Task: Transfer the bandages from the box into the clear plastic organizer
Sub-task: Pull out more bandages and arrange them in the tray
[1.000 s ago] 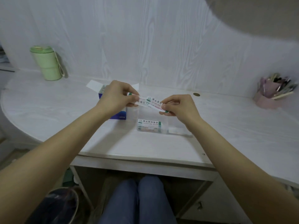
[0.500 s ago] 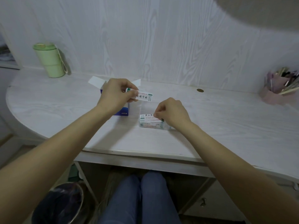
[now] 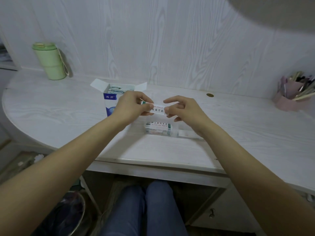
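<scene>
- Green lidded cup (image 3: 50, 61) stands at the far left of the table (image 3: 51, 113), against the back wall, well apart from the work area.
- Box (image 3: 111, 97) stands upright with both top flaps open; wrapped bandages show inside. Blue band on its front carries 2 white characters, not readable with certainty.
- Left hand (image 3: 129, 106), in front of the box, pinches the left end of 1 bandage strip (image 3: 157, 109) between thumb and fingers.
- The strip is held level in the air above the clear plastic organizer (image 3: 163, 129); its dark print is too small to read.
- Right hand (image 3: 185, 109) pinches the strip's right end with thumb and a fingertip; other fingers loosely spread.
- The organizer lies near the table's front edge, bandages stacked in its left part.
- Pink pen holder (image 3: 288, 99) sits far right; bare table lies between.
</scene>
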The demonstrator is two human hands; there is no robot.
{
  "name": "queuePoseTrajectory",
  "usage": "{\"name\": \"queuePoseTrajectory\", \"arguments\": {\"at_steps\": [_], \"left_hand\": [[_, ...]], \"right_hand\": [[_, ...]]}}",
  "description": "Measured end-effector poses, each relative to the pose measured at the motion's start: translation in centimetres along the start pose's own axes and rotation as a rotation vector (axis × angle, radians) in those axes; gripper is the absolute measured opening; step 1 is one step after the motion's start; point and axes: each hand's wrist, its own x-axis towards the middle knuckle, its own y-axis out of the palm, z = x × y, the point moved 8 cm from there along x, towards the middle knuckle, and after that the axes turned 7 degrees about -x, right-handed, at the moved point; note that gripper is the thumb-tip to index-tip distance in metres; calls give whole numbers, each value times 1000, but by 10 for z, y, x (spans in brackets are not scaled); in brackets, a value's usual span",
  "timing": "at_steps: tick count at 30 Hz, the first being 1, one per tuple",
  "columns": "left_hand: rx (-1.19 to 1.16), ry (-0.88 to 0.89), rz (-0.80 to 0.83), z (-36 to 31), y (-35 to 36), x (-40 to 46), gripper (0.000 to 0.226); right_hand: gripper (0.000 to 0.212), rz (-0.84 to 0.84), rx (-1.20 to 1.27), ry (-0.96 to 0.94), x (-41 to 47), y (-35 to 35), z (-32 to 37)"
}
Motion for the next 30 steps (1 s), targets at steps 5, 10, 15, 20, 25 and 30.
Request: {"name": "queuePoseTrajectory", "arguments": {"at_steps": [5,10,15,20,25,30], "left_hand": [[457,107,92,5,17,5,11],[813,150,189,9,29,6,11],[940,172,209,9,31,7,13],[1010,185,243,8,35,6,14],[970,158,268,11,34,8,15],[880,228,184,-8,24,1,19]], "right_hand": [[5,-145,-189,11,3,-7,-13],[7,-123,-479,15,4,6,-19],[7,-122,-693,48,3,12,-17],[7,-85,-762,59,3,15,-16],[8,-69,-765,61,3,16,-16],[14,-89,-716,44,1,8,-6]]}}
